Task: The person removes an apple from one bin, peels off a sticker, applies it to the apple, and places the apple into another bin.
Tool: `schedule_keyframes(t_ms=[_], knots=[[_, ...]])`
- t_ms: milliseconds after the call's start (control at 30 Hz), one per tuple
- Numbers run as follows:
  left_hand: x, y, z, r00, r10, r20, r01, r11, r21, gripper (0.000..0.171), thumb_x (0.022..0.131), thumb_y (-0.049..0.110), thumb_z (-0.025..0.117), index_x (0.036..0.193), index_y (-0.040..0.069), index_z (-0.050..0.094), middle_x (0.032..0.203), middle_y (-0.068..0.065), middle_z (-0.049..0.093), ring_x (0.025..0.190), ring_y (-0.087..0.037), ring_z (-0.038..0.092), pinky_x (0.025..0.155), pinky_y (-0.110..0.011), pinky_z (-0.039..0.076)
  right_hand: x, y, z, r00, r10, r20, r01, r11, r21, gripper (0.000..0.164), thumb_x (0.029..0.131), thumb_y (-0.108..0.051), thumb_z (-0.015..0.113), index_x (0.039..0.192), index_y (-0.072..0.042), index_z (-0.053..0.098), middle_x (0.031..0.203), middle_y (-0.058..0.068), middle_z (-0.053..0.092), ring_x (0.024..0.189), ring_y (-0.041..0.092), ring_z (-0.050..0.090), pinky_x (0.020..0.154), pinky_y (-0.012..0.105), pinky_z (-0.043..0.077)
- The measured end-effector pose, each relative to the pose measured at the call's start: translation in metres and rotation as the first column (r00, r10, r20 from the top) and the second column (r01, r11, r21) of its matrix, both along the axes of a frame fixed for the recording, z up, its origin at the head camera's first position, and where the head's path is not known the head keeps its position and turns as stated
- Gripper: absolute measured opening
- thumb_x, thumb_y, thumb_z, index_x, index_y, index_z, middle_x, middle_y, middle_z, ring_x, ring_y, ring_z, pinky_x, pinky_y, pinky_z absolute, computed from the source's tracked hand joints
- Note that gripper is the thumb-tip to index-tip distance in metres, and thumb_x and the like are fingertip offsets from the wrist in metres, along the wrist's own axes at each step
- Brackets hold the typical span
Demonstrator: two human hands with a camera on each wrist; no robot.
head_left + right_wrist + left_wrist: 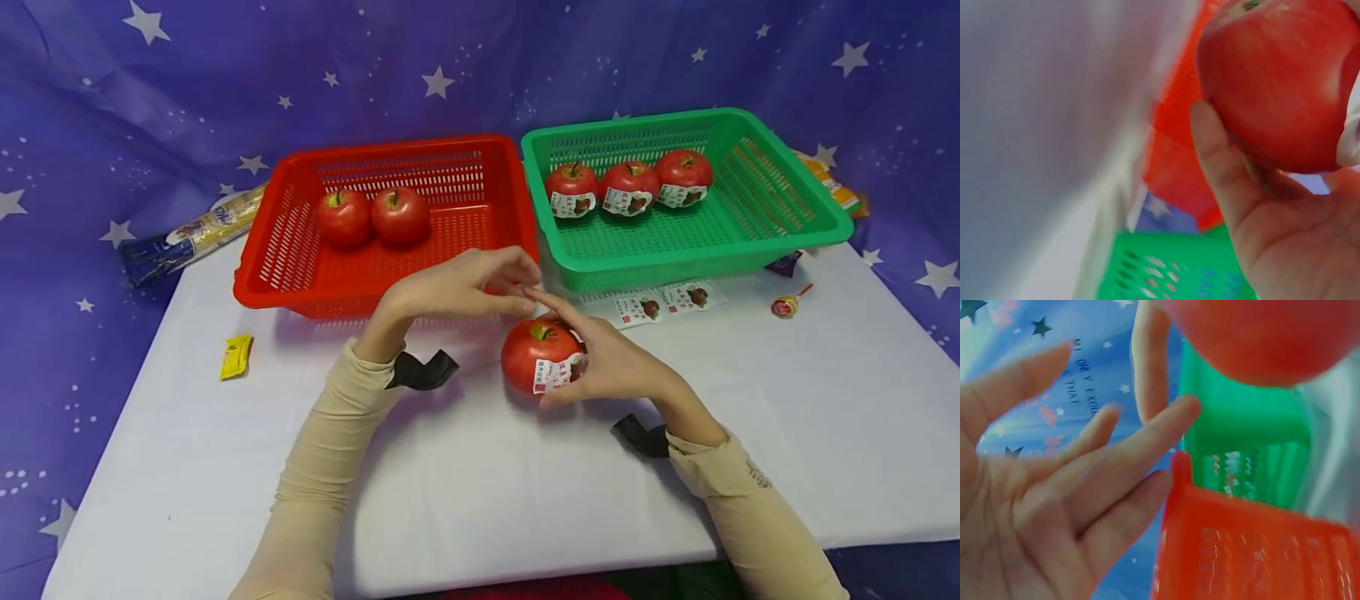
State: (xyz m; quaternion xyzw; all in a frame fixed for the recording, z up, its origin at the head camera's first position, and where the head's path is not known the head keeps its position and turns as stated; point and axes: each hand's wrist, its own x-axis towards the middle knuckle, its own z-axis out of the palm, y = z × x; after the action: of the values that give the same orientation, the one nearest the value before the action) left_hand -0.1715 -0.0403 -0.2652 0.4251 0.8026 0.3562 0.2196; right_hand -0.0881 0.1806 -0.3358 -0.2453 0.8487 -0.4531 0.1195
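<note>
A red apple (pixel 521 358) with a white printed sticker (pixel 551 375) on its side is in my right hand (pixel 622 358). Thumb and fingers curve round it, as the right wrist view also shows. My left hand (pixel 465 287) hovers just beyond the apple, its fingertips close to the right hand's fingers. In the left wrist view, its palm (pixel 1041 544) holds nothing and the fingers are loosely extended. Behind the hands, a strip of apple stickers (pixel 637 310) lies by the green basket (pixel 697 265).
Two unstickered apples (pixel 401 217) sit in the red basket (pixel 337 307). The green basket has three stickered apples (pixel 630 179). Around them lie a pasta bag (pixel 202 233), a yellow packet (pixel 236 357), a lollipop (pixel 784 307), a purple wrapper (pixel 784 263) and an orange packet (pixel 832 185).
</note>
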Motion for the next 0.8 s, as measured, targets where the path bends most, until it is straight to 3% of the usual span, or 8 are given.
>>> schedule_keyframes(t_ms=[67, 167, 300, 400, 467, 633, 700, 800], knots=[[-0.004, 0.014, 0.002, 0.992, 0.117, -0.043, -0.117, 0.993, 0.020, 0.047, 0.093, 0.030, 0.063, 0.131, 0.005, 0.051, 0.128, -0.007, 0.062, 0.114, -0.016, 0.062, 0.097, -0.030, 0.049, 0.006, 0.008, 0.011, 0.999, 0.008, -0.034, -0.007, 1.000, 0.022, 0.101, 0.065, -0.029, 0.090, 0.148, -0.031, 0.033, 0.135, 0.004, 0.050, 0.118, 0.024, 0.053, 0.090, 0.043, 0.052], [-0.011, 0.043, 0.002, 0.948, 0.261, -0.184, -0.270, 0.962, -0.030, 0.073, 0.091, 0.048, 0.060, 0.147, 0.006, 0.037, 0.149, -0.008, 0.043, 0.135, -0.017, 0.044, 0.110, -0.032, 0.039, 0.013, 0.021, 0.026, 0.993, 0.048, -0.107, -0.050, 0.999, -0.013, 0.093, 0.060, -0.022, 0.091, 0.142, -0.024, 0.046, 0.135, 0.002, 0.050, 0.119, 0.020, 0.051, 0.087, 0.038, 0.054], [-0.026, 0.075, -0.007, 0.877, 0.311, -0.367, -0.402, 0.893, -0.201, 0.102, 0.086, 0.066, 0.053, 0.153, 0.000, 0.013, 0.162, -0.015, 0.004, 0.150, -0.024, 0.008, 0.120, -0.036, 0.019, 0.013, 0.034, 0.047, 0.981, 0.068, -0.184, -0.090, 0.989, -0.118, 0.096, 0.053, -0.002, 0.091, 0.138, -0.010, 0.048, 0.131, -0.002, 0.054, 0.117, 0.013, 0.052, 0.086, 0.026, 0.053], [-0.033, 0.084, -0.012, 0.838, 0.335, -0.431, -0.483, 0.823, -0.298, 0.108, 0.084, 0.073, 0.048, 0.152, -0.001, 0.009, 0.161, -0.016, -0.004, 0.151, -0.025, 0.001, 0.121, -0.038, 0.016, 0.007, 0.042, 0.076, 0.968, 0.026, -0.251, -0.048, 0.996, -0.080, 0.097, 0.049, 0.005, 0.090, 0.136, -0.006, 0.048, 0.125, -0.005, 0.057, 0.110, 0.009, 0.054, 0.083, 0.018, 0.052], [-0.038, 0.086, -0.014, 0.823, 0.346, -0.451, -0.508, 0.804, -0.309, 0.107, 0.085, 0.072, 0.047, 0.153, -0.001, 0.008, 0.162, -0.015, -0.005, 0.151, -0.024, -0.001, 0.121, -0.039, 0.014, -0.004, 0.047, 0.100, 0.948, -0.023, -0.317, 0.016, 1.000, -0.023, 0.097, 0.048, 0.007, 0.090, 0.135, -0.006, 0.050, 0.122, -0.003, 0.058, 0.107, 0.011, 0.055, 0.082, 0.015, 0.051], [-0.042, 0.086, -0.017, 0.834, 0.315, -0.454, -0.469, 0.838, -0.279, 0.113, 0.083, 0.075, 0.046, 0.151, -0.007, 0.007, 0.160, -0.021, -0.002, 0.150, -0.028, 0.002, 0.120, -0.034, 0.015, -0.052, 0.058, 0.143, 0.900, -0.189, -0.392, 0.244, 0.965, 0.096, 0.094, 0.055, 0.002, 0.090, 0.137, -0.019, 0.050, 0.122, -0.004, 0.054, 0.109, 0.010, 0.048, 0.076, 0.007, 0.045], [-0.040, 0.085, -0.019, 0.843, 0.299, -0.448, -0.447, 0.851, -0.274, 0.117, 0.081, 0.077, 0.046, 0.149, -0.009, 0.007, 0.159, -0.024, -0.001, 0.149, -0.031, 0.004, 0.120, -0.032, 0.016, -0.075, 0.060, 0.147, 0.895, -0.236, -0.377, 0.311, 0.938, 0.151, 0.092, 0.061, -0.006, 0.089, 0.139, -0.025, 0.046, 0.127, -0.001, 0.050, 0.112, 0.012, 0.045, 0.072, 0.005, 0.042], [-0.036, 0.083, -0.021, 0.847, 0.274, -0.456, -0.433, 0.854, -0.290, 0.114, 0.083, 0.076, 0.046, 0.149, -0.010, 0.011, 0.159, -0.025, 0.001, 0.149, -0.032, 0.006, 0.120, -0.031, 0.016, -0.107, 0.057, 0.140, 0.914, -0.265, -0.308, 0.339, 0.915, 0.219, 0.090, 0.068, -0.011, 0.086, 0.143, -0.023, 0.038, 0.136, 0.011, 0.044, 0.119, 0.025, 0.043, 0.088, 0.025, 0.051]])
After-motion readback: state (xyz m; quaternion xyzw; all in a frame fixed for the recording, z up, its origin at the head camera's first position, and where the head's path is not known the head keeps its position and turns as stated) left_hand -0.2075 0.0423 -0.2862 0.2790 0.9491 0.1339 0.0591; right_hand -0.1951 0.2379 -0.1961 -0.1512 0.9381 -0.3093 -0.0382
